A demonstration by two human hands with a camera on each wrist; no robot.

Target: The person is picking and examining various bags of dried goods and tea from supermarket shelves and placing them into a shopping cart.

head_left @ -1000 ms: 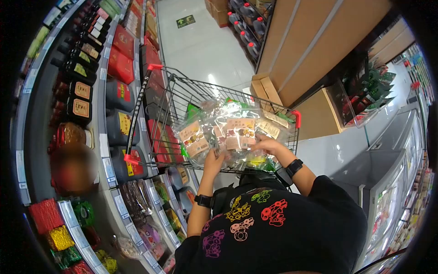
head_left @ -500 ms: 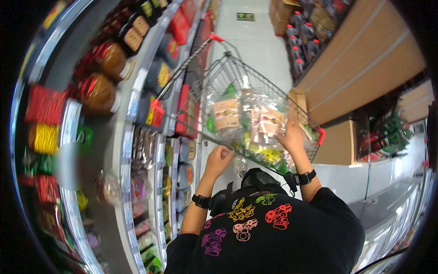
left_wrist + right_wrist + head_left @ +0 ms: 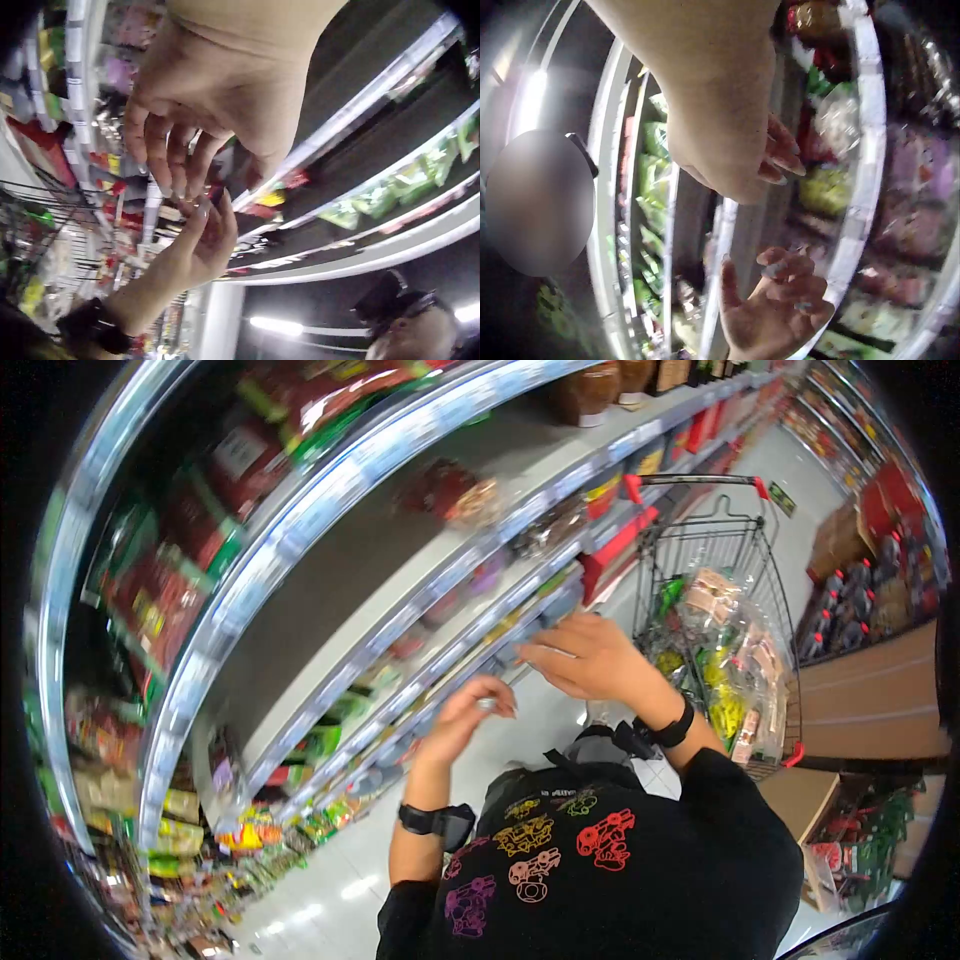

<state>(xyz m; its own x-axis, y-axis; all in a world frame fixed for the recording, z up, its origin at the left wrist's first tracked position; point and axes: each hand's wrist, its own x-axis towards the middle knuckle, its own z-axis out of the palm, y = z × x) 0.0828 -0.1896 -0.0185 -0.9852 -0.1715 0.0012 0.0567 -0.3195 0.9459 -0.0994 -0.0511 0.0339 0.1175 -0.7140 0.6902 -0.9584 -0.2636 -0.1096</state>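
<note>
My left hand (image 3: 460, 722) hovers in front of the shelves with its fingers loosely bent and nothing in them. Across from it, the right hand (image 3: 590, 658) reaches over from the right, back of the hand up, also holding nothing visible. A small gap separates the two in the head view. In the left wrist view, the left palm (image 3: 225, 94) shows bare, with the right hand (image 3: 206, 251) just beyond its fingertips. To the right stands a wire shopping cart (image 3: 697, 479) with red corners, carrying clear plastic bags (image 3: 762, 660) with pinkish labels and some yellow and green packets.
Long store shelves (image 3: 300, 710) with price-tag strips run along the left, stocked with bagged goods and brown jars (image 3: 585, 395). Beyond the cart are dark bottles with red caps (image 3: 850, 600) and cardboard boxes (image 3: 838, 540). A wooden stand (image 3: 790, 805) sits at the lower right.
Both hands have left the labelled bags, which now lie in the cart. The head view has swung left toward the shelves, so the cart appears farther right.
</note>
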